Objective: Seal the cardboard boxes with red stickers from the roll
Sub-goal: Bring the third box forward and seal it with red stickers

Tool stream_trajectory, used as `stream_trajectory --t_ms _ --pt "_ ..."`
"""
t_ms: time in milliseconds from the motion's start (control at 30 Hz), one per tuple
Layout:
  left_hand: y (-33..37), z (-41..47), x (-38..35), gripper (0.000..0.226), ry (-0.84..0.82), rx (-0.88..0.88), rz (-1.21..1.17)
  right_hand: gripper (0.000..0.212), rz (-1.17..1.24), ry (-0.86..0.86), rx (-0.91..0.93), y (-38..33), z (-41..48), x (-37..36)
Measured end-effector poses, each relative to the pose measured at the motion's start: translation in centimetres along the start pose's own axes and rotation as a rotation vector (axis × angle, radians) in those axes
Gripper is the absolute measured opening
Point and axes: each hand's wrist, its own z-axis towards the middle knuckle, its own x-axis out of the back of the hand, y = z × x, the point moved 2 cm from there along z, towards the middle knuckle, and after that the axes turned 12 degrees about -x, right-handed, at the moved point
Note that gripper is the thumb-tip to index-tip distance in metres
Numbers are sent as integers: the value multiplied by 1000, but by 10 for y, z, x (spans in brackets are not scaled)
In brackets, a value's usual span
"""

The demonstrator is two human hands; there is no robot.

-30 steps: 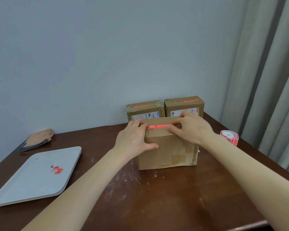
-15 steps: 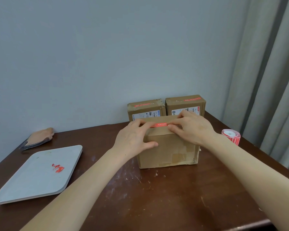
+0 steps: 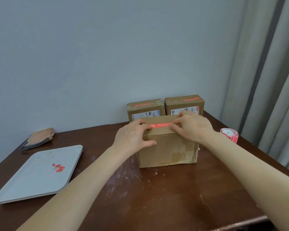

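A cardboard box [image 3: 167, 147] stands upright on the table in front of me. A red sticker [image 3: 160, 125] lies along its top face near the front edge. My left hand [image 3: 133, 135] holds the box's top left corner, fingers over the top at the sticker's left end and thumb on the front face. My right hand [image 3: 193, 127] presses its bent fingertips onto the sticker's right end. The red sticker roll [image 3: 228, 135] sits on the table to the right of the box.
Two cardboard boxes [image 3: 145, 108] [image 3: 183, 103] with red stickers on top stand against the wall behind. A white tray [image 3: 37, 174] holding red sticker scraps [image 3: 58, 167] lies at the left, a tan cloth item [image 3: 38, 138] beyond it. Grey curtains hang at the right.
My fingertips slid toward each other along the sticker, then apart again, so more of the red strip shows now. The box has stayed in place.
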Motion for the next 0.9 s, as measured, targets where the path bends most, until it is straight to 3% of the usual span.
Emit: stream_trajectory --t_ms 167,467,700,900 --pt "-4 -6 0 63 -3 -38 -15 35 -6 4 -4 1 -1 1" --pt "-9 -13 -2 63 58 61 -155 36 79 61 11 8 -1 -1" --pt "0 -5 -1 72 25 -28 13 69 -14 -20 149 -2 -9 -4" --pt "-1 -1 -6 63 8 -16 -4 62 -44 -38 123 -3 -6 -8"
